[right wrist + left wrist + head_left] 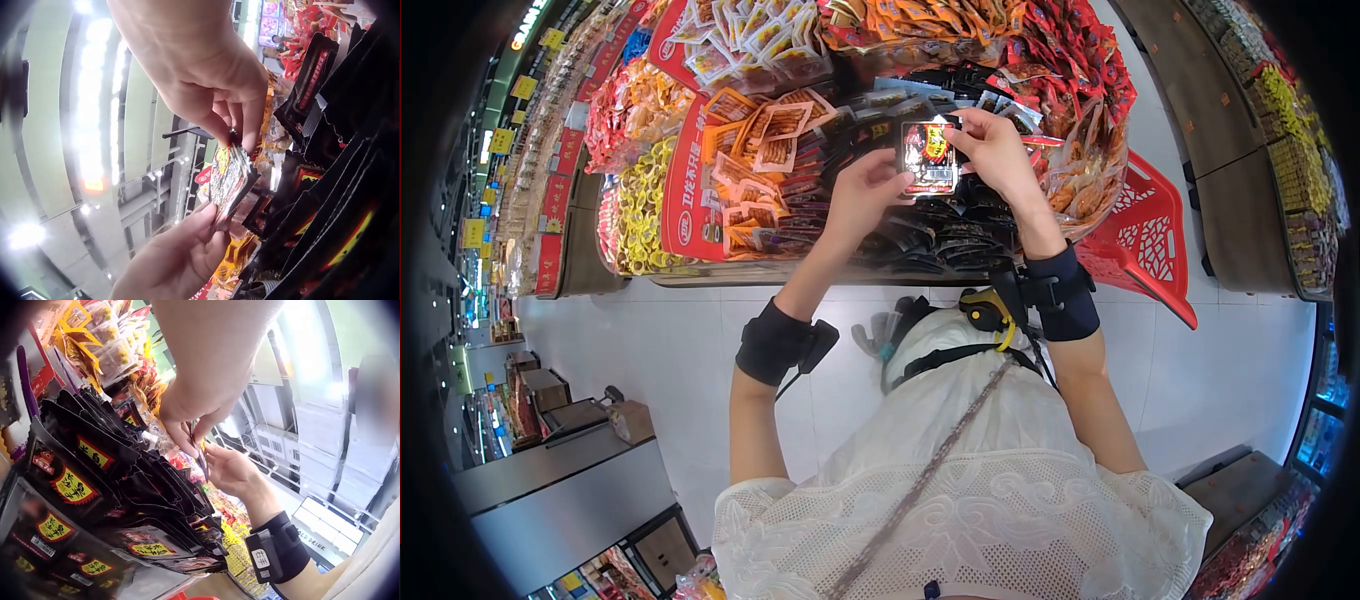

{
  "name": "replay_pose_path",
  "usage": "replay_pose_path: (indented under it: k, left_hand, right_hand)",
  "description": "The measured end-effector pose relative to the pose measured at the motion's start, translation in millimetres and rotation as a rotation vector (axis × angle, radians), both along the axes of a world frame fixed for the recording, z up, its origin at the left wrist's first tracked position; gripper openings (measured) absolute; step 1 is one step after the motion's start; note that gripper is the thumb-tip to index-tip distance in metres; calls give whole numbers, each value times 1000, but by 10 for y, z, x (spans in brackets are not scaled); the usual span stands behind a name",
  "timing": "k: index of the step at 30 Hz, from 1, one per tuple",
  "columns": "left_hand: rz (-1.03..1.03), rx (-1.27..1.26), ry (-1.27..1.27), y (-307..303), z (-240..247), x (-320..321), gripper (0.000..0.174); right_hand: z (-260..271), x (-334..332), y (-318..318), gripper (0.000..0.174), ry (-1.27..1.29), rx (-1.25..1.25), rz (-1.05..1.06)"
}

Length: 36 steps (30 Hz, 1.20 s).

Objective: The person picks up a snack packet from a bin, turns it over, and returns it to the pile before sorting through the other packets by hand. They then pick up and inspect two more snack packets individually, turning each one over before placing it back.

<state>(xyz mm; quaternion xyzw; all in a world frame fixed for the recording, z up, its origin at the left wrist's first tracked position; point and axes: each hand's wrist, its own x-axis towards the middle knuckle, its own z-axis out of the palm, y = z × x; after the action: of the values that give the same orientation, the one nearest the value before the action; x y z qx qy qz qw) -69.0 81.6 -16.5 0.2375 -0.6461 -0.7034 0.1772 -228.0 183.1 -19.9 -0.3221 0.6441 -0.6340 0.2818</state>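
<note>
A small black snack packet [930, 178] with a yellow and red label is held over the display, shiny with reflected light. My left hand [865, 197] pinches its left edge between thumb and fingers. At the packet's upper right, my right hand [1000, 158] pinches the corner. The right wrist view shows the packet [230, 181] side-on, with the right hand [215, 103] above and the left hand [178, 253] below. Beneath both hands stand rows of similar black packets [69, 481], also with yellow labels.
Orange snack packets [780, 135] fill the display's left part, beside a red sign [685, 200]. Red packets [1080, 50] lie at the far right. A red plastic basket [1145, 225] stands at the display's right side. Shelves [1285, 150] line the right aisle.
</note>
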Motion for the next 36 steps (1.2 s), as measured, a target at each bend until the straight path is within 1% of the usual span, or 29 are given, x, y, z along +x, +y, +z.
replay_pose_path:
  k: [9,19,22,25,27,28,29,31,33,34,35,36]
  left_hand:
    - [-3,16,2,-9,-12,40,31]
    - [13,20,-4,-14,-19,75,29]
    - [32,41,3,-16,-22,78,35]
    - [32,44,12,-3,-22,91,34]
    - [59,-24,34,-6,-94,107,33]
    - [73,-163,4,4,-85,115,27]
    - [41,-143,0,45,-60,141,28]
    - [44,-315,-62,115,-46,185,28]
    - [78,-353,-1,256,75,199,28]
    - [83,-428,-122,298,103,233,27]
    - [63,-406,-90,327,108,242,28]
    - [63,-395,-104,362,135,258,28]
  right_hand:
    - [-40,18,-16,30,-10,-9,-3]
    - [36,70,-6,27,-8,11,-10]
    - [73,87,-9,26,-30,14,-8]
    - [23,61,-17,25,-10,10,25]
    - [47,34,22,24,67,22,88]
    - [79,31,63,22,108,28,118]
    - [79,28,95,21,72,32,159]
    - [100,30,193,20,167,48,180]
    - [87,42,266,20,243,4,219]
    - [120,49,308,20,293,31,229]
    - [183,58,355,19,170,111,273]
    - [187,62,382,18,144,117,286]
